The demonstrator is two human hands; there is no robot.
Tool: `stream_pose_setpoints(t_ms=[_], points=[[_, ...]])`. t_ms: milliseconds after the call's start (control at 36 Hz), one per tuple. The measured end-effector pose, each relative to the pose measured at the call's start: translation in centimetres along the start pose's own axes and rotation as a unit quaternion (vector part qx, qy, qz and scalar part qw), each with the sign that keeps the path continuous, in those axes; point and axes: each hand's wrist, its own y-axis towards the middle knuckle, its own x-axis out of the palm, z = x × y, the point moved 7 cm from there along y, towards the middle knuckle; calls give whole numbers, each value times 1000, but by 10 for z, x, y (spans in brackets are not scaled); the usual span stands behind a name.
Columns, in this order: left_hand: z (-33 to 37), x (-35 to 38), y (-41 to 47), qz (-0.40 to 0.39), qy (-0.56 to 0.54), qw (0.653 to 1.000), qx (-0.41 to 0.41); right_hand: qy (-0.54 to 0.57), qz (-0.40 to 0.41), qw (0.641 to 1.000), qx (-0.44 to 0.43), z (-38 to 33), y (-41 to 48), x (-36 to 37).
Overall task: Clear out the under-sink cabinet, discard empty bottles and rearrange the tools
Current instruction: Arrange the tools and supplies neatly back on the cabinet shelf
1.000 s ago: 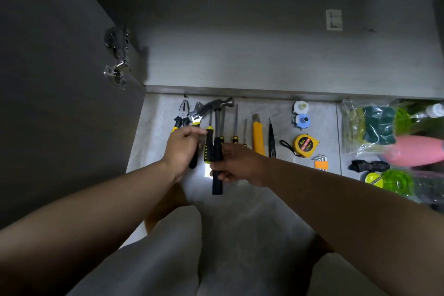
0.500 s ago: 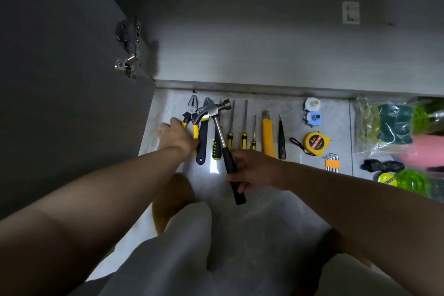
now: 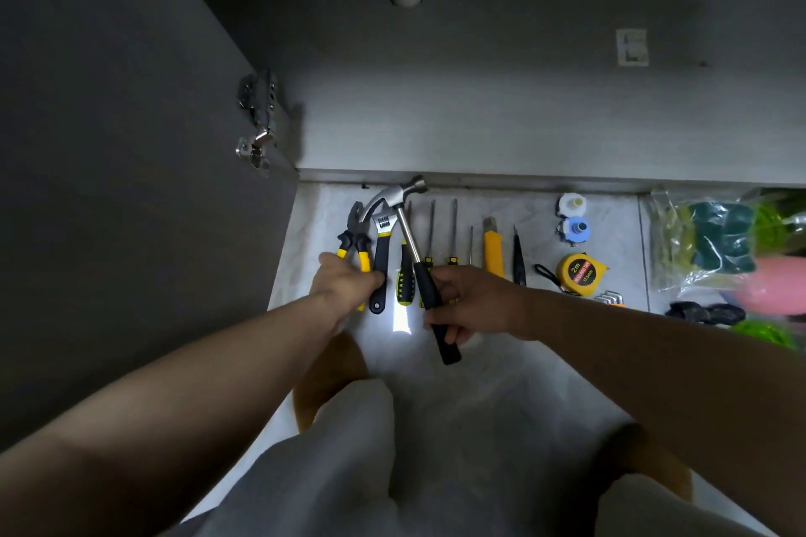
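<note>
Your right hand fingers wrapped round hammer handle, frame centre, head tilted over wrench, likely realigning row. Your left hand fingers curled on pliers handles, steadying. Screwdrivers, tape measure lined rightward on floor before cabinet.

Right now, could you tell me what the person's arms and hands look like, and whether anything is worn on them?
Both forearms are bare from the frame edge to the fingers, with no sleeves in view. The left hand and the right hand wear no gloves, and no watch, bracelet or ring shows on the visible sides. The only clothing in view is light grey fabric over the lap below the arms.
</note>
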Motion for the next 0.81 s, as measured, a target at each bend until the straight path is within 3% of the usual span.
stream_pose_setpoints(t_ms=[194,333,500,694,806], points=[[40,-4,-58,-104,-38,993,33,-25,35,999,-19,-46,-45,-37],[126,-21,-126,-179,-107,974,93,-5,128,990,-55,-88,-109,-71],[224,-39,-235,-273,-213,920,184,101,246,957,-114,-134,-200,-90],[254,-16,-358,-400,-178,857,270,169,303,919,-185,-155,-278,-71],[247,-2,-387,-368,-181,850,330,115,316,923,-186,-153,-307,-54]])
